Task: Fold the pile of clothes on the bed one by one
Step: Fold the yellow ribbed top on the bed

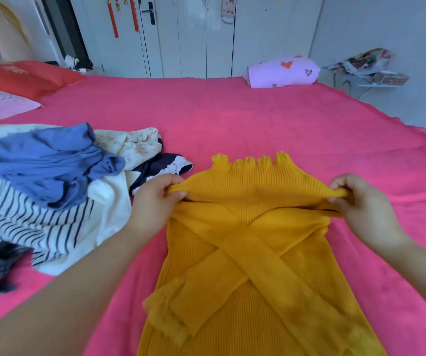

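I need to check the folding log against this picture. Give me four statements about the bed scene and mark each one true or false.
1. The left hand and right hand each grip the yellow sweater near its shoulders. True.
2. The sleeves lie spread out flat to either side. False: they are crossed over the sweater's front.
3. A blue garment lies on top of the pile to the person's left. True.
4. The lilac bundle with hearts sits in that pile. False: it lies apart from the pile, at the far edge of the bed.
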Demonstrator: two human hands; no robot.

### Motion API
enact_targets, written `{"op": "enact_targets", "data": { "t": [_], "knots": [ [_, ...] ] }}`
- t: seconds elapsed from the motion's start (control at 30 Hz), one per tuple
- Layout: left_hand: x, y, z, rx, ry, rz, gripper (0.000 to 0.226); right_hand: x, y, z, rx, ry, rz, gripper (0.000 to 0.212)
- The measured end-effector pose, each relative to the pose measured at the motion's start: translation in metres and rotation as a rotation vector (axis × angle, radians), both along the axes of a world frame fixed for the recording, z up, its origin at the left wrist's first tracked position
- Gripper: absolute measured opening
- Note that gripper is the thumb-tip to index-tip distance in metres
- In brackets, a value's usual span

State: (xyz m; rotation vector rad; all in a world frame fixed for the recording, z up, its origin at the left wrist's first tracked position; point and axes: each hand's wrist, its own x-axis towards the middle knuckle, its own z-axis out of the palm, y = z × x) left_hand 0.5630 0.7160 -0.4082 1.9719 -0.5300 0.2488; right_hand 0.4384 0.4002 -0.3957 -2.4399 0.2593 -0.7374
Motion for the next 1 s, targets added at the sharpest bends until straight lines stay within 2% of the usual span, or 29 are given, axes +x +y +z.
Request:
{"op": "enact_targets", "data": {
  "t": [0.07, 0.13, 0.2, 0.27, 0.33, 0.43, 0.5, 0.6, 0.67, 0.73, 0.83, 0.9, 0.93, 1.0],
  "knots": [
    [-0.038, 0.019, -0.003, 0.055, -0.023, -0.027, 0.038, -0.039, 0.007, -0.005, -0.009, 0.023, 0.000, 0.035],
    [-0.075, 0.036, -0.014, 0.150, -0.101, -0.040, 0.026, -0.078, 0.013, -0.021, -0.058, 0.080, 0.029, 0.042],
    [-0.109, 0.051, -0.032, 0.292, -0.222, -0.090, 0.015, -0.114, 0.018, -0.045, -0.139, 0.155, 0.069, 0.051],
    [-0.137, 0.064, -0.053, 0.470, -0.299, -0.180, 0.016, -0.142, 0.022, -0.068, -0.208, 0.236, 0.132, 0.046],
    [-0.155, 0.073, -0.070, 0.635, -0.240, -0.207, 0.015, -0.162, 0.027, -0.081, -0.309, 0.348, 0.177, 0.042],
    [-0.167, 0.072, -0.078, 0.778, -0.143, -0.112, 0.022, -0.174, 0.034, -0.081, -0.345, 0.478, 0.169, 0.047],
    [-0.169, 0.060, -0.075, 0.786, -0.186, -0.123, 0.036, -0.173, 0.043, -0.075, -0.358, 0.493, 0.149, 0.047],
    [-0.171, 0.034, -0.069, 0.878, -0.220, -0.227, 0.057, -0.162, 0.065, -0.071, -0.466, 0.502, 0.279, 0.051],
    [-0.176, 0.020, -0.070, 0.905, -0.220, -0.283, 0.048, -0.158, 0.076, -0.072, -0.494, 0.532, 0.345, 0.048],
    [-0.181, 0.017, -0.073, 0.852, -0.236, -0.300, 0.034, -0.159, 0.078, -0.072, -0.456, 0.527, 0.353, 0.045],
    [-0.181, 0.027, -0.075, 0.831, -0.219, -0.413, 0.037, -0.167, 0.067, -0.068, -0.286, 0.583, 0.389, 0.052],
    [-0.178, 0.033, -0.072, 0.909, -0.188, -0.509, 0.045, -0.167, 0.063, -0.066, -0.321, 0.733, 0.459, 0.059],
    [-0.177, 0.032, -0.069, 0.892, -0.160, -0.516, 0.047, -0.165, 0.062, -0.066, -0.322, 0.748, 0.454, 0.059],
    [-0.173, 0.023, -0.060, 0.727, -0.085, -0.418, 0.046, -0.155, 0.066, -0.063, -0.237, 0.616, 0.377, 0.052]
  ]
}}
